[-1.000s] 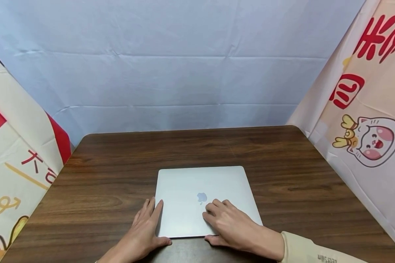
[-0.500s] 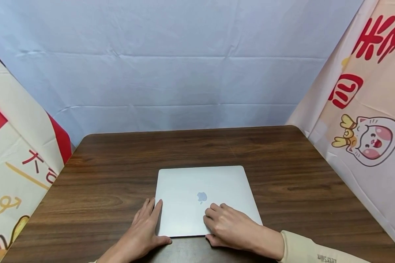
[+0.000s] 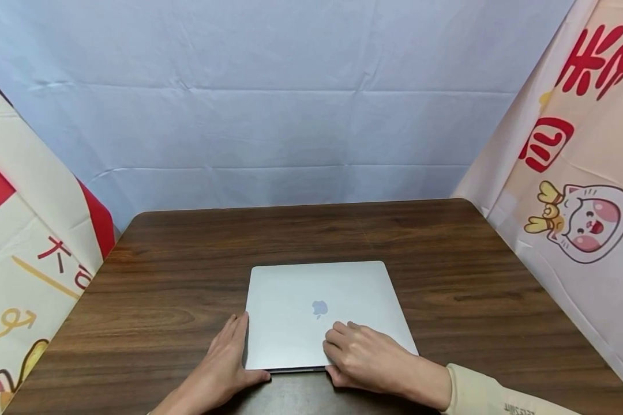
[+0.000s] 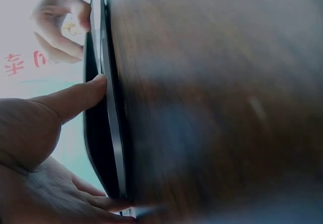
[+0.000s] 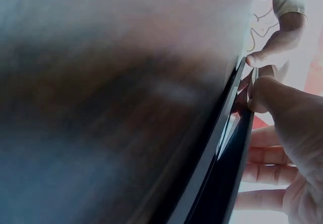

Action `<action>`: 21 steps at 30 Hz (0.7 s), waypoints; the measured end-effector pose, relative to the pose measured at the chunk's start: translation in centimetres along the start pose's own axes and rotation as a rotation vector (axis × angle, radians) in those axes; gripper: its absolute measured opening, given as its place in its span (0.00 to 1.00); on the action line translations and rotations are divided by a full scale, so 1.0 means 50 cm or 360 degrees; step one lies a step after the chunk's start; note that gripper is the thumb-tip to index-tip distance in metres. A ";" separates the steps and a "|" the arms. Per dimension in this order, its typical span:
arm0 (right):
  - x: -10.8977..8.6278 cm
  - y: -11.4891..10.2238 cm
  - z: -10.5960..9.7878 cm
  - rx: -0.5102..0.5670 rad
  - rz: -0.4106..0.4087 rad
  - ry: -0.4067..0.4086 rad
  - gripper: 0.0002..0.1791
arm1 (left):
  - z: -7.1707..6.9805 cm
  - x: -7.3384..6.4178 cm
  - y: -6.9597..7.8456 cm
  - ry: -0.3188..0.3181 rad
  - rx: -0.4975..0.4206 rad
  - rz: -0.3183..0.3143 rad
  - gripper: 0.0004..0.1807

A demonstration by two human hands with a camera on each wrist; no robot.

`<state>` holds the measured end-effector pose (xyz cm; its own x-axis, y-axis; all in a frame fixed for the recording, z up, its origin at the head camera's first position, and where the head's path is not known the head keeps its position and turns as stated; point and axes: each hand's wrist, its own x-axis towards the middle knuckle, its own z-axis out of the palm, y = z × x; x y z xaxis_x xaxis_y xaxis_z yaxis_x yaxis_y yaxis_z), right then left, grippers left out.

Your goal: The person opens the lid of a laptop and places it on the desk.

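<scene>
In the head view I see a silver laptop [image 3: 296, 323] on the near middle of the wooden table [image 3: 161, 259], its long axis running left to right and its opening edge facing near. On its top, the Apple logo [image 3: 319, 308] has its leaf pointing near. From the wrist views I make out a narrow gap under the lid [image 5: 227, 178]. The right hand [image 3: 366, 357] pinches the lid's near edge, thumb below; the left hand [image 3: 220, 363] is spread, fingers nearly straight along the left side, thumb touching the near edge, gripping nothing. Red characters [image 3: 589, 63] mark the right cloth [image 3: 555, 253]; I can't read the lettering on the sleeve [image 3: 485, 389].
</scene>
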<state>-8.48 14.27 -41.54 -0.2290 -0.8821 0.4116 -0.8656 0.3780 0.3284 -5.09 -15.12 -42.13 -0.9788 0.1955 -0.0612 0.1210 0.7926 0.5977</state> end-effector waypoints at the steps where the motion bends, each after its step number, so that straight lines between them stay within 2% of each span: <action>1: 0.000 0.001 -0.001 -0.0014 -0.0013 0.0014 0.11 | 0.000 -0.001 -0.001 0.0014 0.0003 0.0008 0.67; 7: 0.001 0.006 -0.003 -0.0047 -0.0055 0.0057 0.09 | 0.002 -0.003 -0.004 0.0059 0.0019 0.0037 0.64; 15: 0.003 0.016 -0.009 -0.0023 -0.0072 0.0136 0.15 | 0.003 -0.002 -0.005 0.0120 0.0007 0.0084 0.66; 21: 0.006 0.020 -0.013 0.0010 -0.0056 0.0149 0.14 | -0.004 0.002 -0.004 0.0115 0.0091 -0.0021 0.68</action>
<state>-9.11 14.56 -40.51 -0.1561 -0.8647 0.4774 -0.8753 0.3451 0.3388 -5.25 -15.38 -42.06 -0.9895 0.1442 -0.0098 0.1151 0.8269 0.5504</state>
